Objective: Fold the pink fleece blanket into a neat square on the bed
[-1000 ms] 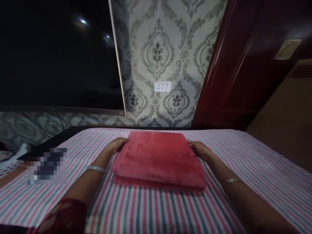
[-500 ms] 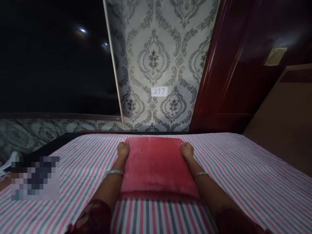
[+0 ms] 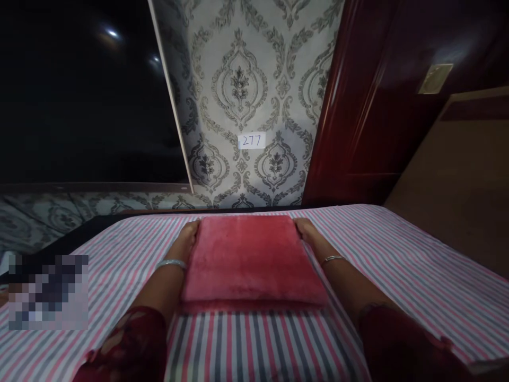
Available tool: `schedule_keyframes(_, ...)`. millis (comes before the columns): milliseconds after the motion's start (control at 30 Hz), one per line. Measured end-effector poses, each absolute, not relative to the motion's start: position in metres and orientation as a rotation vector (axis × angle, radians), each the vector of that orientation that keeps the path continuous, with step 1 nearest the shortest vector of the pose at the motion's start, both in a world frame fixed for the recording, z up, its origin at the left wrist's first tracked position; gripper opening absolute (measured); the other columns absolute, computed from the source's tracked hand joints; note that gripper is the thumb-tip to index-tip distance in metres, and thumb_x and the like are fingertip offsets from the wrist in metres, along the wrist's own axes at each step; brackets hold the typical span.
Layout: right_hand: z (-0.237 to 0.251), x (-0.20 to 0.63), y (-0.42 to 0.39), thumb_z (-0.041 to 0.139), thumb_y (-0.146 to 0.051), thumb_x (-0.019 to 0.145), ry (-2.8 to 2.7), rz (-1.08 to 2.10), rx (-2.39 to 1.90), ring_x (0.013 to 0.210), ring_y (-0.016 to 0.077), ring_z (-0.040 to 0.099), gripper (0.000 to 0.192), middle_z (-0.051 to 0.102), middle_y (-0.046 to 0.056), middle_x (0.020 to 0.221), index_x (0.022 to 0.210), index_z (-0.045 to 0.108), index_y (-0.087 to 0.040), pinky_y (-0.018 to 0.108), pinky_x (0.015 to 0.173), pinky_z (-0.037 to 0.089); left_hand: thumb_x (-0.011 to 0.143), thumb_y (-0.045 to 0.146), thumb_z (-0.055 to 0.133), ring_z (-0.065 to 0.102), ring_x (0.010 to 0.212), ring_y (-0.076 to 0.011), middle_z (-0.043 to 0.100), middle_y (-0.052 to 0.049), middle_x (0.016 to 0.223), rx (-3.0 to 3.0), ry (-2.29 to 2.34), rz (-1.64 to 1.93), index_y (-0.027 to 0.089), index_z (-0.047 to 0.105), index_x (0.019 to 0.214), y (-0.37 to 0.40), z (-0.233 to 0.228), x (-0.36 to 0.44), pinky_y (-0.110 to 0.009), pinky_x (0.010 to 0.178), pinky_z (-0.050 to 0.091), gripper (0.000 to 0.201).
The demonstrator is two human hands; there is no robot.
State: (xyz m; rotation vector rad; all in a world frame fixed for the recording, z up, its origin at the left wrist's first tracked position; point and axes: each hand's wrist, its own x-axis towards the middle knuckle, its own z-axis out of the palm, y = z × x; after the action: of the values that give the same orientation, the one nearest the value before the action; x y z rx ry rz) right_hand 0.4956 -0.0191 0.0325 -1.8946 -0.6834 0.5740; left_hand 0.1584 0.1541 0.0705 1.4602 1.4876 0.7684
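Pixel-blurred patch point(image 3: 47, 292) at left

I see open striped bedsheet point(image 3: 397, 265) on both sides of the folded red blanket point(image 3: 250, 260); the patterned wall point(image 3: 246, 95) closes off the far side.

So that's one folded red blanket point(image 3: 252, 260), two hands, two bangles, one striped bedsheet point(image 3: 397, 254), one "277" label point(image 3: 252, 140).

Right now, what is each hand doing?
Left hand: against the left edge of the folded red towel; grip cannot be told.
Right hand: against its right edge; same.
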Motion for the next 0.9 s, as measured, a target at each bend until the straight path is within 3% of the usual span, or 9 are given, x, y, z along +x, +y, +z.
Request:
schedule_keyframes(100,0.033,0.498,-0.025,0.059,-0.022,0.092,-0.688,0.668,-1.838,0.069,0.0155,0.065,0.019,0.070,0.005,0.086,0.105,0.068,-0.012,0.028,0.062,0.053,0.074,0.042,0.074,0.070,0.066,-0.0218,0.074,-0.008,0.074,1.443,1.331,0.708,0.014,0.071,0.094,0.159,0.080,0.150,-0.035,0.063,0.057,0.034)
schedule_keyframes(167,0.032,0.498,-0.029,0.056,-0.013,0.084,-0.708,0.661,-1.801,0.053,0.0134,0.057,0.020,0.065,0.002,0.064,0.097,0.071,-0.012,0.024,0.051,0.045,0.066,0.038,0.079,0.070,0.065,-0.0233,0.074,-0.007,0.070,1.460,1.247,0.700,0.015,0.071,0.091,0.160,0.081,0.144,-0.034,0.062,0.057,0.035)
schedule_keyframes(233,0.029,0.499,-0.031,0.057,-0.012,0.077,-0.737,0.613,-1.769,0.048,0.0126,0.052,0.024,0.061,-0.002,0.056,0.095,0.072,-0.013,0.022,0.048,0.040,0.061,0.036,0.081,0.070,0.066,-0.0230,0.074,-0.006,0.071,1.491,1.190,0.711,0.016,0.071,0.093,0.161,0.077,0.138,-0.034,0.064,0.057,0.038)
schedule_keyframes(467,0.010,0.512,-0.024,0.062,-0.019,0.067,-0.899,0.416,-1.670,0.065,0.0146,0.057,0.034,0.065,-0.003,0.070,0.100,0.073,-0.020,0.023,0.063,0.043,0.067,0.043,0.077,0.069,0.079,-0.0232,0.074,-0.008,0.079,1.636,1.166,0.820,0.014,0.072,0.093,0.171,0.058,0.130,-0.037,0.074,0.054,0.040)
schedule_keyframes(667,-0.003,0.526,-0.006,0.066,-0.025,0.066,-0.998,0.535,-1.565,0.071,0.0175,0.059,0.037,0.069,0.001,0.081,0.102,0.074,-0.019,0.028,0.071,0.049,0.056,0.045,0.074,0.066,0.085,-0.0268,0.072,-0.005,0.079,1.784,1.149,0.870,0.017,0.071,0.088,0.188,0.050,0.139,-0.034,0.075,0.053,0.043)
schedule_keyframes(767,0.000,0.527,0.003,0.065,-0.019,0.063,-1.055,0.409,-1.626,0.074,0.0169,0.058,0.034,0.069,0.003,0.092,0.095,0.075,-0.020,0.029,0.074,0.049,0.058,0.044,0.066,0.063,0.091,-0.0256,0.071,-0.003,0.084,1.846,1.168,0.916,0.022,0.068,0.084,0.198,0.046,0.149,-0.032,0.080,0.052,0.034)
schedule_keyframes(900,0.002,0.524,0.010,0.059,-0.015,0.063,-1.088,0.261,-1.665,0.083,0.0199,0.059,0.020,0.067,0.003,0.086,0.075,0.073,-0.022,0.028,0.078,0.048,0.059,0.037,0.054,0.062,0.097,-0.0258,0.071,0.000,0.084,1.899,1.215,0.938,0.025,0.064,0.077,0.211,0.040,0.161,-0.031,0.089,0.049,0.023)
